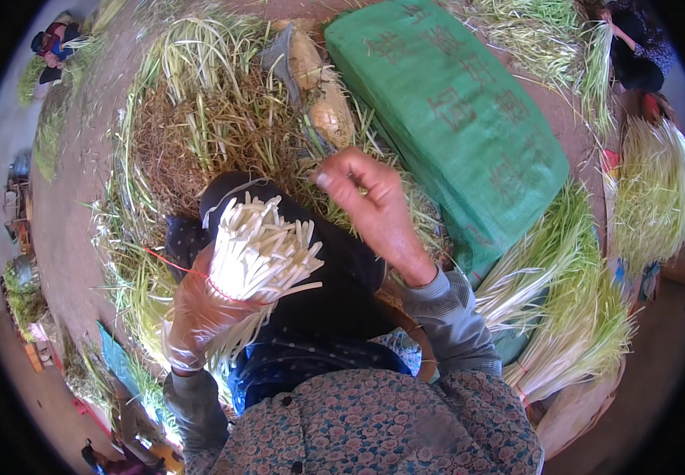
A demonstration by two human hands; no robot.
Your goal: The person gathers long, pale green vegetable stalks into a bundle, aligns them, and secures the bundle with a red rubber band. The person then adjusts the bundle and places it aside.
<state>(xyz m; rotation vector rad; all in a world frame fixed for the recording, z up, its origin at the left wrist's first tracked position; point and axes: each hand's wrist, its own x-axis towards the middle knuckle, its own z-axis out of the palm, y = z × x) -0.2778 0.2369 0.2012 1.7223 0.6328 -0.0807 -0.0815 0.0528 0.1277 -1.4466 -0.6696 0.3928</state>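
My left hand (pixel 197 314), in a clear plastic glove, grips a bundle of pale chive-like stalks (pixel 256 255) above my lap. Their cut white ends point up and away from me. A thin red tie (pixel 219 292) runs around the bundle, and one loose end sticks out to the left. My right hand (pixel 372 199) is bare and raised beyond my knee, with its fingers curled and its thumb near them. I see nothing in it, but the inside of the fingers is hidden. Beneath both hands are my dark trousers (pixel 330 291).
A heap of roots and trimmed leaves (pixel 200 130) lies ahead, beside a yellowish sack (pixel 319 89). A big green woven bundle (pixel 449 119) bears writing. Tied green-and-white bunches (pixel 562 332) lie to the right. People work at upper left (pixel 57 44), upper right (pixel 642 53) and lower left (pixel 123 457).
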